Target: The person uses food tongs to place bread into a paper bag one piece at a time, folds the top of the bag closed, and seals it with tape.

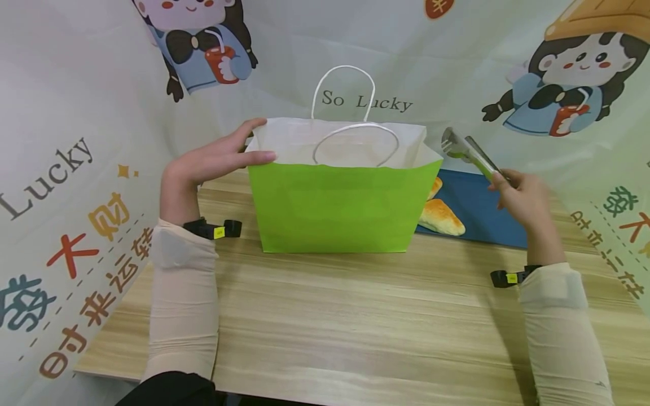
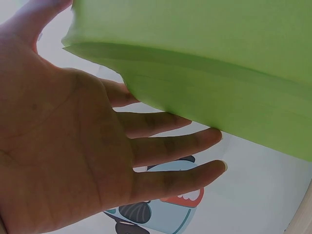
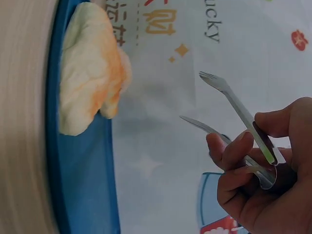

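Observation:
A bright green paper bag (image 1: 335,208) with a white inside and white handles stands upright on the table, its top spread wide. My left hand (image 1: 218,155) rests on the bag's left end, thumb at the front rim and index fingertip at the back rim. Its other fingers lie nearly straight along the bag's side in the left wrist view. My right hand (image 1: 525,203) grips metal food tongs (image 1: 479,155), raised over the blue tray. Their arms stand apart with nothing between them in the right wrist view.
The blue tray (image 1: 487,208) lies right of the bag. Golden-topped bread pieces (image 1: 442,217) sit on its left part, partly hidden behind the bag. Wood-grain table (image 1: 355,321) spreads in front. A printed cloth (image 1: 284,51) hangs behind and at both sides.

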### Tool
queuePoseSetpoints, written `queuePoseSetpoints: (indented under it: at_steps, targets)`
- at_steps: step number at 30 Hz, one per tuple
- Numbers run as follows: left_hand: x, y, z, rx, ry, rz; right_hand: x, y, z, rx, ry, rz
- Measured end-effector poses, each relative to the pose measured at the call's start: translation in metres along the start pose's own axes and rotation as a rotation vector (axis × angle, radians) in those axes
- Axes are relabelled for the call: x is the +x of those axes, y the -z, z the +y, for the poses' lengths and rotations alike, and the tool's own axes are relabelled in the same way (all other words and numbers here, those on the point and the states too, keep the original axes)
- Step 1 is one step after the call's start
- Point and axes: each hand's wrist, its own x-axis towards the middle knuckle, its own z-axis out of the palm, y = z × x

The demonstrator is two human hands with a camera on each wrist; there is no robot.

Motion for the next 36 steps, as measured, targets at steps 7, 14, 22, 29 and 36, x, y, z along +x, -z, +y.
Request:
queuePoseSetpoints:
  at_steps: [7,14,22,29,36]
  targets:
    - [0.0,0.0,0.0,-0.014,-0.01,-0.003,0.004,-0.008,0.012,0.042,-0.093,-0.125]
    - [0.0,0.0,0.001,-0.01,-0.011,-0.002,0.005,-0.014,0.02,0.135,-0.16,-0.208]
    - [0.0,0.0,0.001,-0.017,-0.01,-0.004,0.005,-0.018,0.029,0.171,-0.184,-0.277]
    - [0.0,-0.001,-0.001,-0.014,-0.01,-0.003,0.008,-0.024,0.037,0.184,-0.221,-0.323]
    - [0.001,-0.001,-0.002,-0.024,-0.019,-0.005,0.012,-0.028,0.042,0.239,-0.24,-0.404]
